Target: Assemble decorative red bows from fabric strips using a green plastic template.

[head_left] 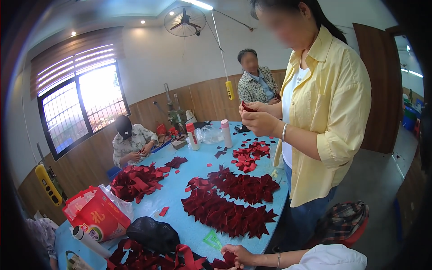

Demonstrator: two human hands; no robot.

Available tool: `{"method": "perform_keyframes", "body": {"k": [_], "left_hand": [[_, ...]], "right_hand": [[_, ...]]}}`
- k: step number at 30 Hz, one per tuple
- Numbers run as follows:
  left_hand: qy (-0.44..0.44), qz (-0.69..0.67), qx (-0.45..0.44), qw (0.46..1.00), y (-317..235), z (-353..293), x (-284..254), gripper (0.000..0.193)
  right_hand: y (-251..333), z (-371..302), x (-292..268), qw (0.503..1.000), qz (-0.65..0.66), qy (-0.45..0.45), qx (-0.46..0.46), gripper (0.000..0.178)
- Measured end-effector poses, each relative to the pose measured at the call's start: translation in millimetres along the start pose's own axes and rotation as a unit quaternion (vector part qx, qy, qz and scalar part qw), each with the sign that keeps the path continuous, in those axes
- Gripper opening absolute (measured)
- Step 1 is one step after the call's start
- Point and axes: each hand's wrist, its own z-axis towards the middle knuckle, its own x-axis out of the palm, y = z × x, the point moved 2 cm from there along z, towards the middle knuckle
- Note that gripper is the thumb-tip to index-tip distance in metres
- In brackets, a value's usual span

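Note:
My right hand (pixel 239 256), with a bracelet at the wrist and a white sleeve, reaches in at the lower edge. Its fingers are closed on a dark red ribbon piece (pixel 226 260), partly cut off by the picture's edge. I cannot make out my left hand; a sliver of skin below the ribbon is too small to assign. Loose red ribbon loops (pixel 148 260) lie left of my right hand. A green triangular ruler (pixel 212 240) rests just beyond it. Farther off, rows of pointed dark red bows (pixel 229 213) cover the table.
On the blue table (pixel 180 198) are a black cap (pixel 153 234), a red bag (pixel 101 213), a flask (pixel 90 240), a ribbon heap (pixel 137 182), red scraps (pixel 249 155) and two bottles (pixel 192 136). A standing person in yellow (pixel 328 112) handles a red piece; two others sit farther back.

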Motion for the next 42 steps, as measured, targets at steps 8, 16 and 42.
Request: {"method": "perform_keyframes", "body": {"k": [8,16,42], "left_hand": [[0.001,-0.001,0.003,1.0,0.7,1.1,0.3,0.037],[0.005,0.03,0.026,0.999,1.1,3.0,-1.1,0.041],[-0.084,0.045,-0.03,0.995,-1.9,-4.6,8.5,0.025]], "right_hand": [[-4.0,3.6,2.4,1.0,0.002,0.0,-0.023,0.014],[-4.8,3.2,7.8,0.91,0.372,-0.04,0.176,0.03],[-15.4,5.4,-1.3,0.998,-0.008,0.007,0.066,0.021]]}}
